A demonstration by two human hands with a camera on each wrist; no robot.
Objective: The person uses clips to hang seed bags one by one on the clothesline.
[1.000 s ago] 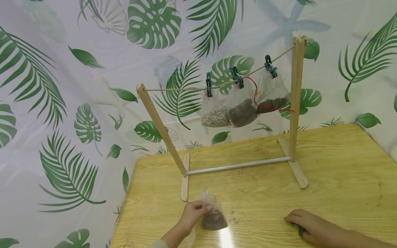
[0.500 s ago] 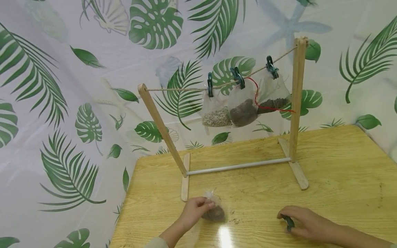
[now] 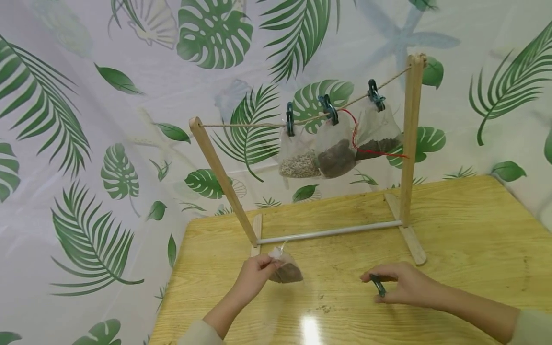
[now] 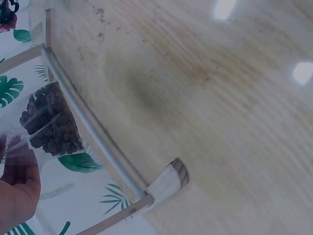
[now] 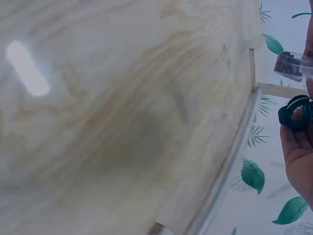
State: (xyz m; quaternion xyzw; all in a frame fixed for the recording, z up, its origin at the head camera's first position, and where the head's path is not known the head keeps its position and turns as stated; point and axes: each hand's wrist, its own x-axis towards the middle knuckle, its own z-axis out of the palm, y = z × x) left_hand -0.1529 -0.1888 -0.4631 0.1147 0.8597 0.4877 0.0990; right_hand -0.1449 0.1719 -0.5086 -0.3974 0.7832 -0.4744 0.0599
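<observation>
My left hand pinches the top of a clear plastic bag with dark brown lumps in its lower part. In the left wrist view the lumps in the bag look like small clods or pellets. My right hand holds a dark green spring clamp between thumb and fingers, above the table. The clamp also shows at the right edge of the right wrist view. On the rope of a wooden stand hang three filled bags, one with pale grains, two with dark matter, each under a clamp.
The stand's left post and right post rise from wooden feet joined by a grey rod. A red string hangs from the rope to the right post. Dark crumbs lie on the wooden table.
My left hand has raised the bag up and leftward toward the stand's left foot. My right hand has lifted the clamp and moved left and away from me.
</observation>
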